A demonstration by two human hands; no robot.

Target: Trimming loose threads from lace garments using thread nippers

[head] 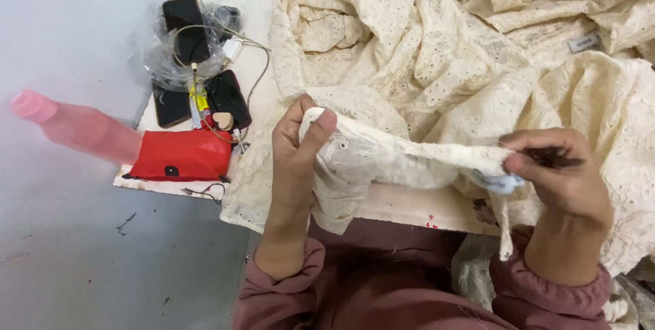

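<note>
In the head view, the person's left hand (298,142) was closed on a bunched fold of cream eyelet fabric (402,156), thumb pressed over the top of the fold and fingers curled behind it. The right hand (556,173) pinched the other end of the same stretch between thumb and fingertips, so the cloth ran taut between the two hands, just above the edge of the work table (409,207). A small pale blue tag (503,181) hung from the fabric directly below the right fingertips. The rest of the fabric lay heaped across the table beyond the hands, with a white sewn label (584,42) showing on a fold far from the table's near edge. Both forearms wore mauve sleeves (286,282). At the table's left end sat a red pouch (183,155), and a pink bottle (78,125) lay on its side against it, jutting past the table edge over the grey floor (82,248). Farther back on that same end lay dark phones (229,98) joined by pale cables (256,70), one phone (185,26) resting on crumpled clear plastic (160,57).
</note>
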